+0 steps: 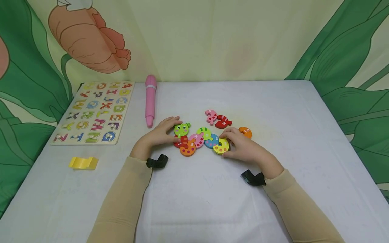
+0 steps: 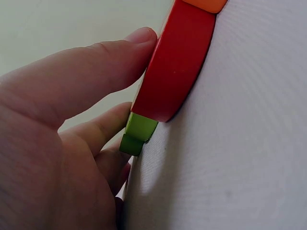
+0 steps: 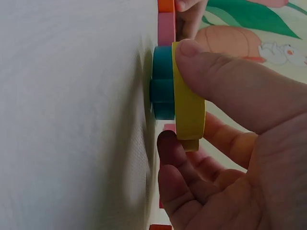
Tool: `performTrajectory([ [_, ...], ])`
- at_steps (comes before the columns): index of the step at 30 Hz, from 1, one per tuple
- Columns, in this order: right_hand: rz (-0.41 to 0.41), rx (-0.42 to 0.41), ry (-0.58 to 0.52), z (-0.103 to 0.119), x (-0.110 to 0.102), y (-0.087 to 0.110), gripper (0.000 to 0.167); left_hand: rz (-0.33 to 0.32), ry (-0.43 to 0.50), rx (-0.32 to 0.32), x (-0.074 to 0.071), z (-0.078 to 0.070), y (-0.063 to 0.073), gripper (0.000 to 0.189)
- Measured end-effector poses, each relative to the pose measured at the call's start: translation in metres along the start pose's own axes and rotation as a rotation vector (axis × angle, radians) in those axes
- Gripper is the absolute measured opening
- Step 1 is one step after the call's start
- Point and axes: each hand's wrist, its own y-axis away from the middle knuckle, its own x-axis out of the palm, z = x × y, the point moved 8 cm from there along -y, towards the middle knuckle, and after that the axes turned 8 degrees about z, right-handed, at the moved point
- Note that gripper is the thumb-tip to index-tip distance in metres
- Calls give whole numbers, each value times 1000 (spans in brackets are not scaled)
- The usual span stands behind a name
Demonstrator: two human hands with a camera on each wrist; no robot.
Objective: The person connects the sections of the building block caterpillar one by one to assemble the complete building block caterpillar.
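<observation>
A row of caterpillar number puzzle pieces lies on the table, from the green head (image 1: 181,129) through red, orange (image 1: 187,149), pink (image 1: 197,140) and green pieces to a blue one (image 1: 209,143). My left hand (image 1: 153,137) rests at the head end; its thumb touches the top of a red piece (image 2: 180,60), and its other fingers reach the head. At the other end my right hand (image 1: 244,147) pinches the yellow puzzle piece (image 3: 189,100) between thumb and fingers. The yellow piece sits slightly higher than the blue one and overlaps its edge.
Loose pink (image 1: 211,117) and red (image 1: 223,122) pieces lie beyond the row, and an orange one (image 1: 246,132) behind my right hand. To the left are a letter board (image 1: 91,116), a pink pen-shaped item (image 1: 150,101) and a yellow curved block (image 1: 83,163).
</observation>
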Motion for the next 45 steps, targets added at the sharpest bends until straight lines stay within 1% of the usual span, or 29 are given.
performTrajectory([
  [7, -1, 25, 18, 0, 0, -1, 58, -7, 6, -4, -1, 1, -1, 67],
  [16, 9, 34, 34, -2, 4, -3, 58, -7, 5, -6, 0, 3, -1, 67],
  [22, 27, 69, 50, -5, 5, -4, 59, -9, -3, -2, -1, 3, -2, 66],
  [26, 23, 76, 45, -7, 3, -3, 61, -8, -5, -3, 0, 3, -2, 67],
  [29, 8, 71, 37, -9, -3, -1, 63, -8, 0, -6, 0, 3, -2, 67],
  [32, -12, 57, 35, -11, -12, 2, 64, -13, 0, -7, -1, 3, -1, 67],
  [35, -29, 71, 35, -16, -24, 5, 64, -16, -2, -6, -2, 2, 0, 67],
  [38, -55, 104, 3, -24, -36, 7, 63, -19, 3, -3, -3, 1, 1, 67],
  [41, -77, 121, -37, -31, -45, 4, 60, -16, 5, 1, -2, 0, 1, 66],
  [45, -80, 123, -86, -38, -52, -8, 59, -7, -10, 4, -1, 0, 1, 66],
])
